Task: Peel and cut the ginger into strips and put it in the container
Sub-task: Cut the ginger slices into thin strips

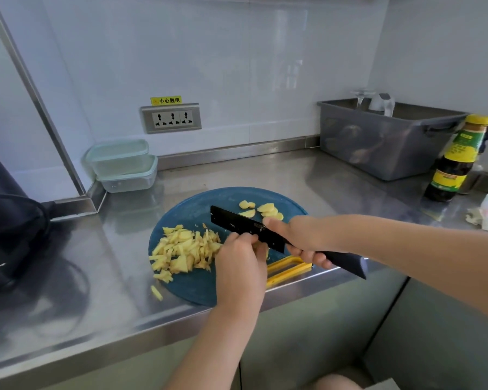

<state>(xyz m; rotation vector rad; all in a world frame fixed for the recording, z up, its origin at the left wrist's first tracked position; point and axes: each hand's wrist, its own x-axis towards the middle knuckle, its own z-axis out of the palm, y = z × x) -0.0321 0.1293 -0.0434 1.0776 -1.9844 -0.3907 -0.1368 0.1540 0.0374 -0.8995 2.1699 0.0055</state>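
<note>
A grey plastic tub (383,147) sits upper right, beside a dark yellow-capped sauce bottle (451,164); a steel-framed triple wall socket (171,118) is upper centre.

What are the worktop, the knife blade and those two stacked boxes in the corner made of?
The worktop looks like brushed stainless steel: grey, with blurred reflections. The knife blade is matte black, likely coated steel or ceramic; I cannot tell which. The stacked boxes seem translucent plastic with pale green lids.
</note>
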